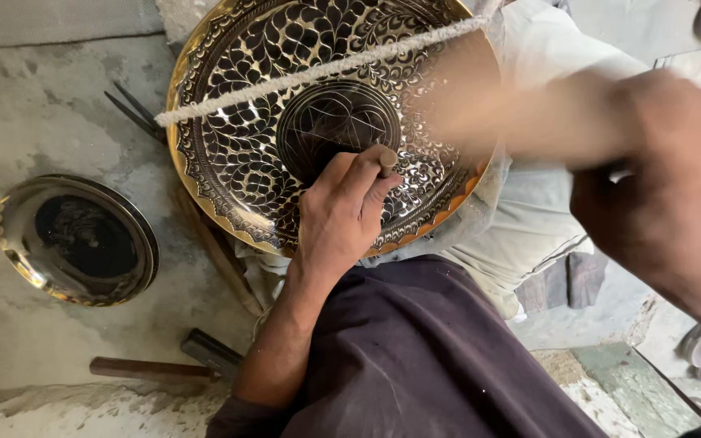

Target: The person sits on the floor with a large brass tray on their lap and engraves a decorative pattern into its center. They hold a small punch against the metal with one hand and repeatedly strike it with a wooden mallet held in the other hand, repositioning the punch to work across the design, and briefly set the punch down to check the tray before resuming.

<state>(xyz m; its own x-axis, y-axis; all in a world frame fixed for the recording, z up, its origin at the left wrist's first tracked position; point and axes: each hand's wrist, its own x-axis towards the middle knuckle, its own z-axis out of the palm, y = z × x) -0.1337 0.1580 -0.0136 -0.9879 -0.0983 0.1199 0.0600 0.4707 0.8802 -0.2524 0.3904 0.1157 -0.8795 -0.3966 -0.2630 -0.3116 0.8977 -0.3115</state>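
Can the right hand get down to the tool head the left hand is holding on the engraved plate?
Probably yes. The right hand is raised and blurred; nothing lies between it and the tool sticking up from the left hand on the engraved plate.

This is a metal engraver's floor workshop. A large brass plate (285, 122) cut with a dense leaf pattern is propped over the worker's lap, and a plainer brass dish (75, 239) lies on the rough, stained concrete floor (34, 113). A wooden-handled hammer (168, 365) and thin metal tools (135, 109) rest beside them.
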